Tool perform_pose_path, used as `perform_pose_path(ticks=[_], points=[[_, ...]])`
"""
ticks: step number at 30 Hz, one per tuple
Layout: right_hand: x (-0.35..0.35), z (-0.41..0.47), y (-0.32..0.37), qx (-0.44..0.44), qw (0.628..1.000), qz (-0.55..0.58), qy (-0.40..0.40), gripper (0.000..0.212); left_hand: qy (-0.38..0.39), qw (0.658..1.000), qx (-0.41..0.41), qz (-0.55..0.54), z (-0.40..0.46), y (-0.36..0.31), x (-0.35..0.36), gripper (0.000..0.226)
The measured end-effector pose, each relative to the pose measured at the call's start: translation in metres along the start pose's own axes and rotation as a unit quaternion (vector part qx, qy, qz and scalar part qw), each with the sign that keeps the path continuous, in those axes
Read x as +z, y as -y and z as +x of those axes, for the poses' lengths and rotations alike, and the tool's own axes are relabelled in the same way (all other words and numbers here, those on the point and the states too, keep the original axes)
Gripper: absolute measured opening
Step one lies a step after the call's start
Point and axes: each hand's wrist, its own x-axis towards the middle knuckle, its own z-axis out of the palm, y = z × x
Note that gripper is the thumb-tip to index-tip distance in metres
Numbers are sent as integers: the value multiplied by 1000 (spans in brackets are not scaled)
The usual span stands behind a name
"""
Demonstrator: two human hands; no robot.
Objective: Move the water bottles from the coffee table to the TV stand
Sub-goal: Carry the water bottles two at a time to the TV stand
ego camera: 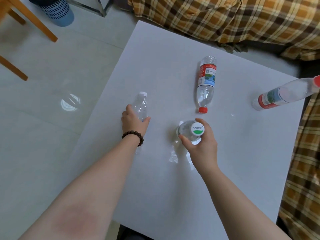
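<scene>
On the white coffee table [173, 179], my left hand [133, 122] grips a clear unlabelled bottle with a white cap [141, 105] that lies near the table's left edge. My right hand [200, 144] holds an upright clear bottle [186, 129] by its neck, its white and green cap facing me. A red-capped bottle with a red label [206, 84] lies on its side in the middle. Another red-labelled bottle [284, 94] stands near the right edge, leaning in the wide-angle view.
A sofa under a brown plaid cover [233, 19] runs along the table's far and right sides. On the pale tiled floor to the left stand orange wooden chair legs [36, 23] and a blue patterned bin [55, 11].
</scene>
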Motion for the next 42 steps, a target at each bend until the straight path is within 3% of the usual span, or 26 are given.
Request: perform_pose_path(ticks=[5, 15, 24, 33, 42], points=[[-5, -3, 12, 11, 1000, -6, 2, 61, 46, 995, 66, -65, -27, -11, -24, 82], [-53, -71, 85, -4, 998, 54, -34, 43, 107, 974, 146, -136, -97, -60, -115, 81], [-78, -123, 114, -42, 995, 59, -64, 49, 128, 965, 178, -146, -171, -42, -163, 76], [-65, -169, 91, -90, 994, 23, 55, 38, -4, 974, 99, -204, -244, 22, -186, 78], [-5, -232, 94, -165, 961, -14, 221, 41, -207, 944, -15, -257, -343, 112, -224, 79]])
